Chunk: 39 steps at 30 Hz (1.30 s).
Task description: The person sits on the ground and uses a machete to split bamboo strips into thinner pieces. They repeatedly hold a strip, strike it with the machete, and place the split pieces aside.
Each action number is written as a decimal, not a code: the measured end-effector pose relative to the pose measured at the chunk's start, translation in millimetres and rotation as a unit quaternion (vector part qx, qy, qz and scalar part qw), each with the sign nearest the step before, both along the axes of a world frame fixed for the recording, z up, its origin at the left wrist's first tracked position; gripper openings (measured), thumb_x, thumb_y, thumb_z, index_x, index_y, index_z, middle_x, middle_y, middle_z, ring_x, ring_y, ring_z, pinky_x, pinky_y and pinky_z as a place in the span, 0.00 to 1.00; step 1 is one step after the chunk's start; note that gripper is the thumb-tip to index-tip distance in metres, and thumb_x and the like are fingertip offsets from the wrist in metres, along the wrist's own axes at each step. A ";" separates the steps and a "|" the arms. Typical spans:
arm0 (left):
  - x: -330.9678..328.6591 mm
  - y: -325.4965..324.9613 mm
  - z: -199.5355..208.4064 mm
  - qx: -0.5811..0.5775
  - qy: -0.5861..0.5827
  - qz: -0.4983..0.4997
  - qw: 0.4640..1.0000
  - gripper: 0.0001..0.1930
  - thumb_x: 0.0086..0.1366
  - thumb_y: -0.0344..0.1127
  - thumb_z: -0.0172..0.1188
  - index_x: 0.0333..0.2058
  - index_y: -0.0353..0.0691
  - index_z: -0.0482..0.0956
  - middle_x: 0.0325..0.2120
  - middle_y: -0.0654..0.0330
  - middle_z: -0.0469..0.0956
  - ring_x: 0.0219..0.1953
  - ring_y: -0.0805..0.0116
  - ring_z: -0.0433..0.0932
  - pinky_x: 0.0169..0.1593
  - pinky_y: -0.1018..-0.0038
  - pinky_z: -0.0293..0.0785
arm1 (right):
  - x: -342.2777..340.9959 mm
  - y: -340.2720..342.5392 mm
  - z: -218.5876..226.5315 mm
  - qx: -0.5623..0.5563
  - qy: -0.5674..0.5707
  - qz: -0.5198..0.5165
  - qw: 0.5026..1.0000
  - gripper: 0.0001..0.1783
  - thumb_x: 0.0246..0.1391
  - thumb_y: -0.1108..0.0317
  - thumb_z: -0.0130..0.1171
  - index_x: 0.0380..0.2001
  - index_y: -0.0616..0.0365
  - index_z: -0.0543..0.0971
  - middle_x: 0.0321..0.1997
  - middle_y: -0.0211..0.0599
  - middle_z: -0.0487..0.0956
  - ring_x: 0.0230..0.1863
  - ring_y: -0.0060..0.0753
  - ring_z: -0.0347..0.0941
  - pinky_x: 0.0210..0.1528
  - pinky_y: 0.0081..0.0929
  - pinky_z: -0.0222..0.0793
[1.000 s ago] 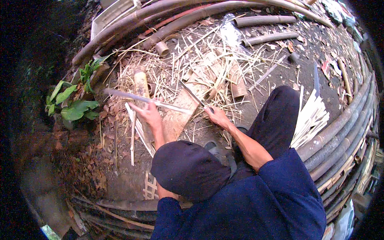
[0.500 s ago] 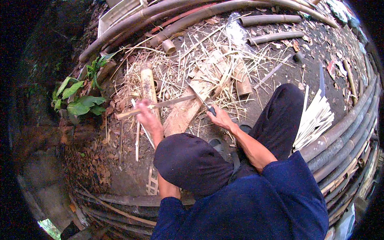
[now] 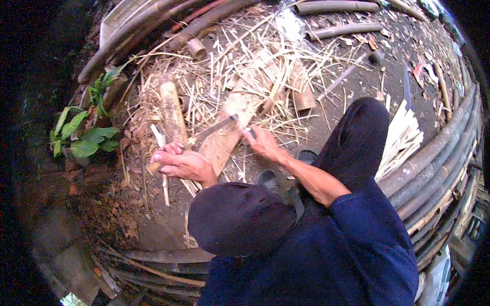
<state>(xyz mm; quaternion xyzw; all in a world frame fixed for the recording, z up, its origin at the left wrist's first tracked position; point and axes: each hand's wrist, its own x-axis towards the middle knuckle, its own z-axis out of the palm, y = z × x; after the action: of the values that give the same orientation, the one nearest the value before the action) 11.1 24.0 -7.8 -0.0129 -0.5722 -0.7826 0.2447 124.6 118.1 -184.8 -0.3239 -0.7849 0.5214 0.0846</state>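
My left hand (image 3: 181, 164) is closed around a long narrow piece (image 3: 214, 129), tan at the gripped end and grey-brown beyond a pale band. Whether it is a bamboo strip or a wooden-handled blade, I cannot tell. It slants up to the right over a wooden plank (image 3: 222, 148). Beside its far end, my right hand (image 3: 265, 144) grips the dark handle of a knife (image 3: 250, 133); motion smears the blade. Left of the plank lies a thick bamboo section (image 3: 172, 104). Thin pale shavings (image 3: 245, 71) cover the ground and the plank's far part.
A bundle of pale strips (image 3: 401, 137) lies right of my knee, with a saw-like blade (image 3: 407, 92) behind it. Long bamboo poles (image 3: 434, 153) are stacked along the right. Leafy plants (image 3: 84, 135) stand at the left. Short bamboo tubes (image 3: 337, 7) lie at the back.
The whole view has shifted a little. My left hand, smeared before, shows clearly around the piece. My right hand and knife have moved closer to its far end, and the knife's blade has blurred.
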 end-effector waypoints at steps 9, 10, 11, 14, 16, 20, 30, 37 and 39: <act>-4.2 0.1 -2.8 -0.048 0.029 0.051 0.997 0.18 0.73 0.49 0.43 0.30 0.40 0.59 0.20 0.67 0.56 0.23 0.76 0.56 0.29 0.77 0.60 | 4.1 1.8 1.1 -0.107 -0.032 -0.015 0.994 0.25 0.59 0.48 0.50 0.44 0.61 0.74 0.34 0.60 0.78 0.39 0.64 0.75 0.41 0.51 0.71; -1.9 -0.9 -8.0 -0.060 0.029 0.057 0.996 0.18 0.73 0.49 0.43 0.31 0.40 0.59 0.20 0.67 0.56 0.23 0.76 0.56 0.29 0.77 0.60 | 6.6 0.2 12.5 -0.099 -0.008 -0.008 0.995 0.25 0.59 0.48 0.50 0.44 0.61 0.74 0.34 0.60 0.78 0.38 0.64 0.75 0.41 0.52 0.70; -3.8 -2.5 -9.1 -0.077 0.044 0.023 0.996 0.18 0.73 0.49 0.42 0.32 0.40 0.59 0.20 0.67 0.54 0.22 0.75 0.55 0.29 0.77 0.59 | 1.1 -6.6 23.7 -0.085 0.004 0.016 0.996 0.25 0.59 0.48 0.50 0.43 0.61 0.74 0.34 0.60 0.78 0.38 0.63 0.75 0.42 0.51 0.70; -2.2 -1.1 0.7 -0.072 -0.011 0.074 0.995 0.17 0.73 0.49 0.42 0.32 0.40 0.58 0.20 0.67 0.53 0.22 0.75 0.54 0.28 0.77 0.59 | -1.0 -14.7 42.9 -0.107 -0.033 0.074 0.991 0.24 0.60 0.48 0.49 0.43 0.59 0.75 0.35 0.59 0.79 0.40 0.63 0.75 0.44 0.50 0.70; -8.2 2.2 -3.2 -0.081 0.031 0.053 0.995 0.18 0.73 0.49 0.42 0.32 0.40 0.59 0.20 0.67 0.54 0.22 0.75 0.55 0.28 0.77 0.59 | 5.2 0.5 -18.3 -0.138 -0.020 -0.056 0.989 0.23 0.60 0.48 0.49 0.43 0.57 0.75 0.35 0.58 0.79 0.40 0.63 0.75 0.43 0.50 0.70; 2.3 -3.4 -8.3 -0.102 0.032 0.082 0.991 0.19 0.73 0.51 0.43 0.32 0.41 0.58 0.20 0.67 0.54 0.22 0.75 0.56 0.27 0.77 0.59 | 0.6 -5.8 22.9 -0.111 -0.009 -0.021 0.994 0.20 0.59 0.50 0.50 0.42 0.56 0.75 0.34 0.59 0.78 0.40 0.63 0.75 0.42 0.49 0.70; -8.8 -14.6 -11.9 -0.062 0.039 0.045 0.996 0.17 0.72 0.49 0.45 0.30 0.42 0.58 0.19 0.67 0.55 0.21 0.75 0.55 0.28 0.77 0.59 | 5.3 -12.5 30.6 -0.052 -0.023 0.030 0.998 0.21 0.60 0.49 0.49 0.40 0.58 0.74 0.31 0.56 0.78 0.37 0.60 0.75 0.39 0.50 0.69; -5.9 -2.7 -12.8 -0.070 0.007 0.074 0.995 0.18 0.73 0.49 0.43 0.29 0.41 0.59 0.18 0.67 0.55 0.21 0.75 0.56 0.27 0.76 0.59 | 8.9 -7.9 -8.7 -0.027 -0.002 -0.012 1.000 0.21 0.61 0.51 0.50 0.38 0.61 0.74 0.28 0.57 0.77 0.33 0.60 0.76 0.35 0.49 0.68; -1.6 -5.0 -9.5 -0.100 0.025 0.067 0.992 0.19 0.73 0.50 0.42 0.30 0.41 0.59 0.18 0.67 0.55 0.21 0.75 0.56 0.26 0.77 0.59 | 13.9 -18.6 9.1 -0.016 -0.006 0.014 1.000 0.20 0.60 0.51 0.50 0.39 0.59 0.75 0.29 0.59 0.77 0.35 0.64 0.75 0.35 0.49 0.68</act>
<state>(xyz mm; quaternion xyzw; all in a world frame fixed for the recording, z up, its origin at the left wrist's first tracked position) 9.5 19.0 -17.3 -0.0183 -0.6410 -0.7026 0.3085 138.5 99.5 -175.7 -0.3169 -0.7814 0.5333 0.0674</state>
